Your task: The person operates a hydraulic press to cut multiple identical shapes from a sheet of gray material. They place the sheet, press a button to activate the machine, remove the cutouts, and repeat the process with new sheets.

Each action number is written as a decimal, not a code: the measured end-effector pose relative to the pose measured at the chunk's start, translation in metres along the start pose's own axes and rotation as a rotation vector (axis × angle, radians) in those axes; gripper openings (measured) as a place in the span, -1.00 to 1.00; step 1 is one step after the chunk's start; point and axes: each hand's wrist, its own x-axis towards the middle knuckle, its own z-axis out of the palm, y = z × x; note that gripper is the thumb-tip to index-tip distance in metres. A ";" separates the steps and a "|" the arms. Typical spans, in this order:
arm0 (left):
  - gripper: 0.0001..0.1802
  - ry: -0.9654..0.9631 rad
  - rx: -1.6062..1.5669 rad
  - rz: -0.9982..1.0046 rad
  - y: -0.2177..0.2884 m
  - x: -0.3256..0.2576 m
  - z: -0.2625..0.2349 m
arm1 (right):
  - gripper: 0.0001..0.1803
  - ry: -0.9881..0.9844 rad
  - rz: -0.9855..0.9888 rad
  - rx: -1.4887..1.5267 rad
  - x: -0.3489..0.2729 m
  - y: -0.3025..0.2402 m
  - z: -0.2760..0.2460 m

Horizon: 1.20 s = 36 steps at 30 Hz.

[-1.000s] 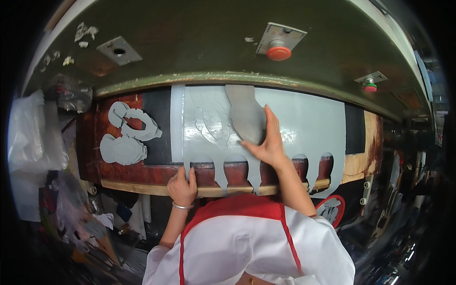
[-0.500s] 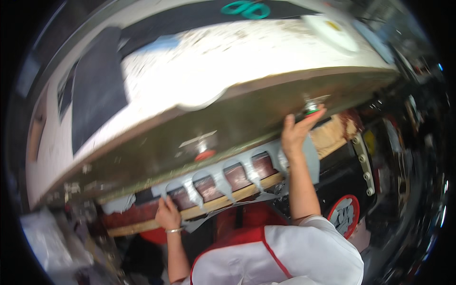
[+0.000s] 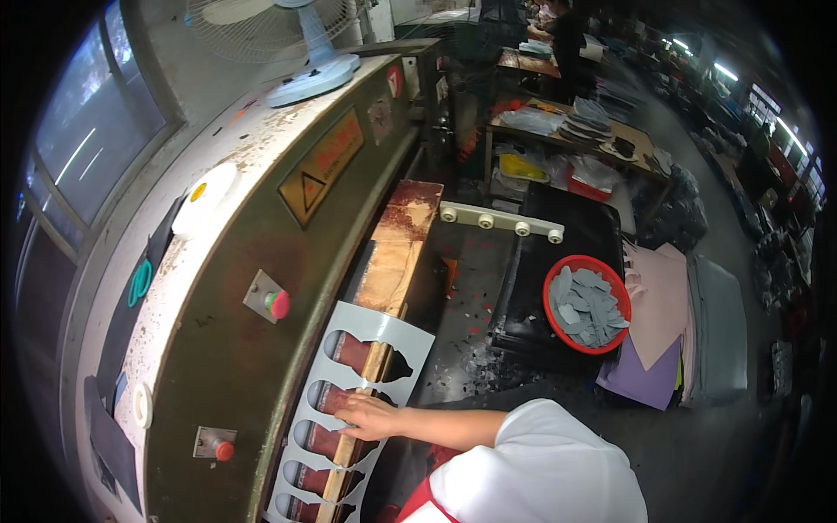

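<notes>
A light grey sheet [image 3: 397, 334] with a row of shoe-part-shaped cutouts lies across the wooden cutting board [image 3: 397, 275], beside the front of a green press [image 3: 231, 231]. My right hand [image 3: 370, 417] is over the sheet, its fingers bent around a narrow strip between two cutouts. The fingertips are partly hidden. Through the cutouts show the board's reddish-brown surface and its pale wooden edge. My left hand is out of view.
Two red push buttons, an upper one [image 3: 278, 304] and a lower one [image 3: 225, 451], stick out of the press. A red basin [image 3: 626, 292] of grey scraps stands at right, near stacked coloured sheets [image 3: 658, 305]. A fan [image 3: 312, 80] sits atop the press. Further back, a person [image 3: 568, 48] stands by tables.
The view has swung to the right. My right hand has left the press's red button and come down onto the cut sheet. My left hand, earlier at the sheet's end, has gone from view.
</notes>
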 end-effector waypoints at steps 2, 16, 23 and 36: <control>-0.56 -0.076 0.056 -0.097 0.010 -0.011 -0.007 | -0.81 -0.067 -0.063 -0.038 -0.005 0.001 -0.006; -0.47 -0.139 0.141 -0.161 0.039 -0.135 -0.063 | 0.01 -0.272 -0.166 0.078 0.005 -0.075 0.067; -0.69 -0.377 0.071 -0.333 0.028 -0.185 -0.087 | 0.10 -0.314 0.330 0.658 -0.010 -0.069 0.019; -0.73 -0.378 0.061 -0.278 0.044 -0.175 -0.094 | 0.14 -0.255 0.062 0.053 -0.009 -0.043 -0.025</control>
